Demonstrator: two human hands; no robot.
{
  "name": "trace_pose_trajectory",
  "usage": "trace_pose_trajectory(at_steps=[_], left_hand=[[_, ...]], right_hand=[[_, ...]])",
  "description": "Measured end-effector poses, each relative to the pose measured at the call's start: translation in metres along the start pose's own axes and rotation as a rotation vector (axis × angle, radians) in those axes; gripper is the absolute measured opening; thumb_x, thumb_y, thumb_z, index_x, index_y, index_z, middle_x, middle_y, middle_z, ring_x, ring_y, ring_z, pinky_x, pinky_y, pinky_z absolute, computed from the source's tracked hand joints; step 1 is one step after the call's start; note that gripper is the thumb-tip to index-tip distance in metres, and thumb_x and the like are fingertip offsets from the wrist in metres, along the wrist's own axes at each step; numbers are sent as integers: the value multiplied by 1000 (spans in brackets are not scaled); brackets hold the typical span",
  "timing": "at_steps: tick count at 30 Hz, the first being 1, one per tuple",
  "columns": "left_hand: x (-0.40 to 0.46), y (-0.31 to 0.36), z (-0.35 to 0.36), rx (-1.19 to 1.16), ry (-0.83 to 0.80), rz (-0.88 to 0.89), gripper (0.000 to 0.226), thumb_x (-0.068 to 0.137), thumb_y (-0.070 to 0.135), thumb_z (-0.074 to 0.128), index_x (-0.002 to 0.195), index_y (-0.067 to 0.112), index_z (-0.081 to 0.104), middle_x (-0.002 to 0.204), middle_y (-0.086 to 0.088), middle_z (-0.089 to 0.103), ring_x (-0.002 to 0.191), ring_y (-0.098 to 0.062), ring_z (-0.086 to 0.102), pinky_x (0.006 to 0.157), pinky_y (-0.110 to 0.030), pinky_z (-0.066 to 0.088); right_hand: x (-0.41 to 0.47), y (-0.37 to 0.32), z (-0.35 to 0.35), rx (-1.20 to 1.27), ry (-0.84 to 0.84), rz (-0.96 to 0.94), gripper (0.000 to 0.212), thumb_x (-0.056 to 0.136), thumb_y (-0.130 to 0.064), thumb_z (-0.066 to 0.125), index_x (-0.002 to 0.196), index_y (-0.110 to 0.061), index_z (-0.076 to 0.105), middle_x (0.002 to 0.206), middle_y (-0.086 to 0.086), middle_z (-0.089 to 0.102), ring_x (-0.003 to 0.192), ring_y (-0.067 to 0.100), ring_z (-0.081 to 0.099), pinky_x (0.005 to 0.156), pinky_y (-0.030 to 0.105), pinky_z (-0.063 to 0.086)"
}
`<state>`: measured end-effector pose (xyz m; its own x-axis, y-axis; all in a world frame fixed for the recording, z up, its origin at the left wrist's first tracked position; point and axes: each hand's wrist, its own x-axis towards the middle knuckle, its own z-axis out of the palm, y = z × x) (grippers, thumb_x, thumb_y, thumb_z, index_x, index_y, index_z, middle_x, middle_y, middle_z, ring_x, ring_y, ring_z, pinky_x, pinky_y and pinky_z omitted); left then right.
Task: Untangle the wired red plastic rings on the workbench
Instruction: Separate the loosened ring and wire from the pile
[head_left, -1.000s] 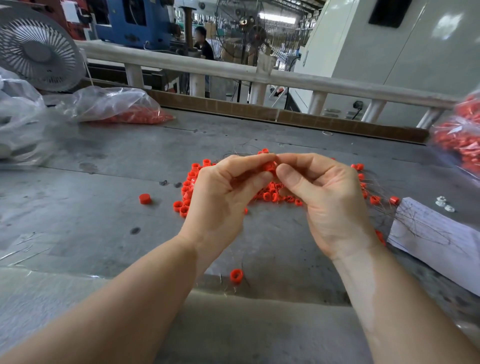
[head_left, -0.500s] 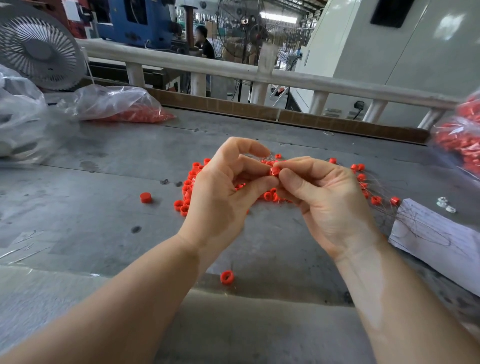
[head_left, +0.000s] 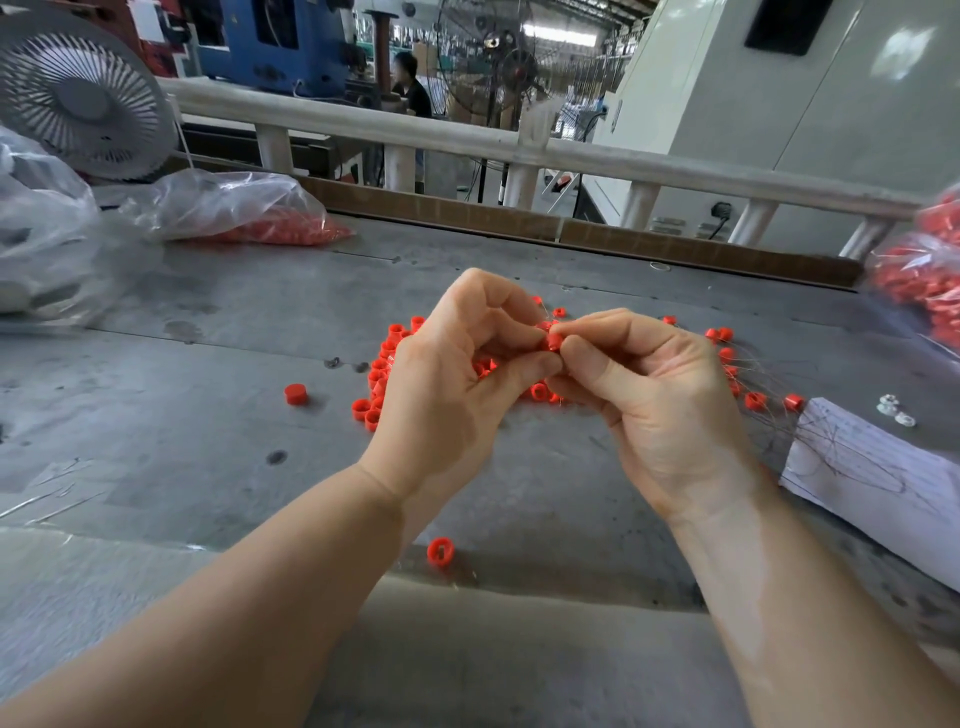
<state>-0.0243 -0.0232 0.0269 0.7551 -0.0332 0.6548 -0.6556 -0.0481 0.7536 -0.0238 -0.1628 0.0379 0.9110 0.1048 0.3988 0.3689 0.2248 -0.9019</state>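
Matt red plastic rings (head_left: 387, 358), scuffed grey workbench (head_left: 208, 415)

I see a grey, stained workbench (head_left: 218, 467) carrying a heap of wired red rings (head_left: 382, 374), two stray rings (head_left: 296, 395) (head_left: 440, 552), a white paper (head_left: 878, 478), and plastic bags (head_left: 234, 208).

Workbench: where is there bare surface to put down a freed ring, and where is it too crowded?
Bare grey workbench lies left of the lone ring, short of the plastic bag. Another bare strip runs between the wrists, above the near ring. The ring pile under the left hand and right hand, and the wired rings near the paper, are crowded.
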Motion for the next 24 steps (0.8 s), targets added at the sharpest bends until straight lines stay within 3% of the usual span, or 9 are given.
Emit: trace_pose_trajectory(at_steps=[3,8,24], left_hand=[[0,2,2,-168,21,-64,28,69,16,72,89,22,54,74,7,71,74,-7,67,72,-23,54],[0,5,3,-301,1,-79,26,66,8,69,90,8,59,80,2,71,79,-8,69,74,-17,52],[-2,6,3,-274,39,-150,26,66,10,71,91,4,70,82,2,73,83,-13,71,76,-20,54]], right_hand=[[1,-1,1,49,-7,-33,8,64,-19,75,72,-19,76,74,-3,71,74,10,68,66,21,54],[2,-2,-1,177,-20,-18,15,58,-21,72,72,-17,76,75,-3,72,76,9,68,67,19,54],[2,-1,-2,170,-55,-15,16,58,-19,73,73,-18,76,79,-2,71,79,11,68,70,21,54]])
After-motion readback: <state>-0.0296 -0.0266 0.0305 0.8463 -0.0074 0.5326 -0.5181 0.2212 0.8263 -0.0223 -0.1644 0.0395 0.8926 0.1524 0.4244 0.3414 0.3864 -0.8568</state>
